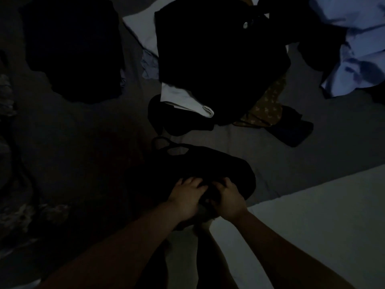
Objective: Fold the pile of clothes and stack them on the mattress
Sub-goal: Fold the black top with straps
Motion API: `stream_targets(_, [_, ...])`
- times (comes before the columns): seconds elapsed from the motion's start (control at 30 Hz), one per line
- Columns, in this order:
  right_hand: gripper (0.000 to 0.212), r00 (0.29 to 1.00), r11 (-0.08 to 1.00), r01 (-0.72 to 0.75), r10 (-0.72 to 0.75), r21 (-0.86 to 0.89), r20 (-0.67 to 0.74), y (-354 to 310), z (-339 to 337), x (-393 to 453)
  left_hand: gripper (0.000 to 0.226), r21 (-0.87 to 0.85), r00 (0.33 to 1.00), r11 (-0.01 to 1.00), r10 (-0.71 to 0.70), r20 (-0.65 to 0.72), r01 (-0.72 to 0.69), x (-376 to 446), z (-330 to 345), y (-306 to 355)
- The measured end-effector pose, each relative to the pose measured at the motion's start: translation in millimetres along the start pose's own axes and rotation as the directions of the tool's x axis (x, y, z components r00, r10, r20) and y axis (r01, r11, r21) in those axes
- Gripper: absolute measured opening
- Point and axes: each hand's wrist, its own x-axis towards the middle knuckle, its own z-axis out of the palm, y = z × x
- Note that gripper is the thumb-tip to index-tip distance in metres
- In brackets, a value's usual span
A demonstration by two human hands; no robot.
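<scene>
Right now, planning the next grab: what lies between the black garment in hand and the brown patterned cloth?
Bare grey sheet, in the head view, between black garment and brown patterned cloth.

In dim light, the left hand (186,196) and right hand (228,197) grip the near edge of a black garment (210,163) on the grey mattress (270,159). Farther off lies a dark pile (216,59), perhaps trousers, beside a pale blue shirt (358,42).

Seeing little beyond the laundry: pale floor (312,236) at lower right, beside bed edge. Patterned, mottled fabric (18,213) at far left, too dark for me to identify. Whole scene very dim.
</scene>
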Motion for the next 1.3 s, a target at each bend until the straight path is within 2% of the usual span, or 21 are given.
stream_targets(0.07, [0.08,0.993,0.99,-0.096,0.102,-0.101,0.053,1,2,-1,0.073,0.16,0.987,0.985,-0.09,0.132,0.069,7,10,-4])
stream_targets(0.1, [0.083,0.994,0.981,-0.102,0.108,-0.165,0.033,-1,2,-2,0.076,0.228,0.983,0.97,-0.121,0.14,0.087,8,14,-7])
stream_targets(0.17, [0.076,0.993,0.964,-0.117,0.106,-0.24,-0.059,-3,3,-5,0.071,0.326,0.987,0.942,-0.123,0.1,0.084,5,17,-17])
stream_targets(0.23, [0.063,0.985,0.962,-0.105,0.065,-0.25,-0.161,3,4,-6,0.062,0.355,0.998,0.934,-0.063,0.031,0.048,-3,16,-27])
stream_targets(0.3, [0.05,0.97,0.966,0.005,-0.067,-0.258,-0.232,9,-1,-8,0.062,0.399,0.989,0.917,0.071,-0.133,-0.012,-11,10,-38])
stream_targets(0.4, [0.043,0.881,0.969,0.216,-0.247,-0.12,-0.404,15,-16,-15,0.054,0.386,0.91,0.921,0.206,-0.359,-0.056,-22,4,-48])
stream_targets(0.5, [0.049,0.934,0.938,0.251,-0.171,0.239,-0.313,11,-40,-27,0.052,0.299,0.857,0.948,0.242,-0.455,-0.109,-34,-7,-47])
stream_targets(0.53, [0.046,0.946,0.92,0.248,-0.162,0.305,-0.28,11,-47,-30,0.049,0.271,0.837,0.956,0.234,-0.494,-0.107,-36,-11,-45])
stream_targets(0.57, [0.045,0.949,0.92,0.255,-0.179,0.297,-0.26,10,-54,-32,0.046,0.222,0.823,0.969,0.211,-0.527,-0.106,-37,-14,-41])
stream_targets(0.63, [0.062,0.951,0.953,0.268,-0.238,0.144,-0.198,6,-66,-38,0.043,0.082,0.805,0.985,0.17,-0.569,-0.15,-41,-20,-31])
stream_targets(0.7, [0.069,0.967,0.969,0.246,-0.243,0.02,-0.08,-1,-75,-43,0.043,-0.079,0.83,0.973,0.139,-0.541,-0.215,-48,-24,-18])
stream_targets(0.73, [0.062,0.974,0.972,0.227,-0.226,0.055,-0.022,-7,-78,-45,0.043,-0.146,0.845,0.961,0.13,-0.518,-0.237,-51,-26,-13])
stream_targets(0.77, [0.048,0.977,0.964,0.202,-0.211,0.173,0.035,-13,-79,-48,0.043,-0.189,0.857,0.951,0.122,-0.5,-0.245,-55,-25,-9])
stream_targets(0.83, [0.023,0.973,0.837,0.097,-0.193,0.539,0.126,-25,-80,-54,0.041,-0.198,0.857,0.951,0.11,-0.504,-0.238,-64,-23,-3])
stream_targets(0.9, [0.018,0.975,0.619,-0.029,-0.155,0.785,0.159,-32,-83,-59,0.035,-0.151,0.839,0.968,0.091,-0.537,-0.202,-73,-22,3])
stream_targets(0.97, [0.025,0.97,0.326,-0.13,-0.155,0.936,0.189,-38,-89,-66,0.029,-0.125,0.834,0.978,0.072,-0.547,-0.166,-80,-23,11])
stream_targets(1.03, [0.031,0.968,0.079,-0.17,-0.173,0.982,0.181,-44,-99,-72,0.035,-0.103,0.86,0.981,0.091,-0.502,-0.163,-83,-21,17])
stream_targets(1.07, [0.032,0.974,0.018,-0.158,-0.163,0.987,0.159,-45,-104,-74,0.039,-0.099,0.877,0.979,0.114,-0.466,-0.181,-83,-21,19])
stream_targets(1.13, [0.028,0.984,-0.013,-0.12,-0.135,0.993,0.117,-46,-116,-81,0.042,-0.086,0.899,0.972,0.168,-0.404,-0.221,-81,-21,20])
stream_targets(1.23, [0.028,0.981,-0.078,-0.114,-0.167,0.99,0.1,-42,-135,-92,0.042,0.078,0.888,0.96,0.279,-0.366,-0.27,-72,-22,18])
stream_targets(1.3, [0.021,0.975,-0.184,-0.15,-0.188,0.971,0.115,-35,-141,-98,0.046,0.15,0.927,0.948,0.308,-0.213,-0.28,-65,-28,17])
